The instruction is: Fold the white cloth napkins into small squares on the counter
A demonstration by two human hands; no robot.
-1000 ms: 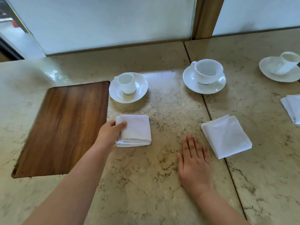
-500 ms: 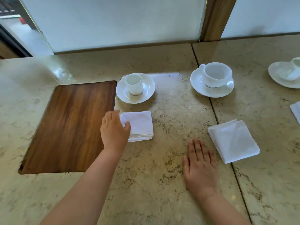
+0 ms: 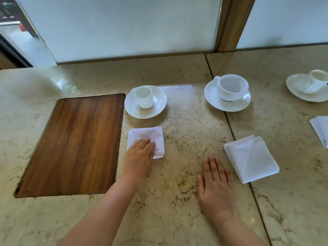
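A small folded white napkin (image 3: 148, 137) lies on the marble counter (image 3: 186, 157) just below a saucer. My left hand (image 3: 139, 157) rests flat on its near half, fingers together, pressing down rather than gripping. My right hand (image 3: 215, 183) lies flat and open on the bare counter, palm down, touching no cloth. A second folded white napkin (image 3: 252, 158) sits to the right of that hand, turned at an angle. A third folded napkin (image 3: 321, 129) shows partly at the right edge.
A wooden inset panel (image 3: 76, 144) fills the counter's left side. A small cup on a saucer (image 3: 145, 102) stands behind the left napkin, a larger cup and saucer (image 3: 228, 93) behind the centre, another (image 3: 308, 86) at far right. A wall and wooden post run along the back.
My left hand has let go of the napkin's left edge and moved onto its top, pressing it flat. The napkin has shifted slightly toward the saucer. My right hand has stayed still.
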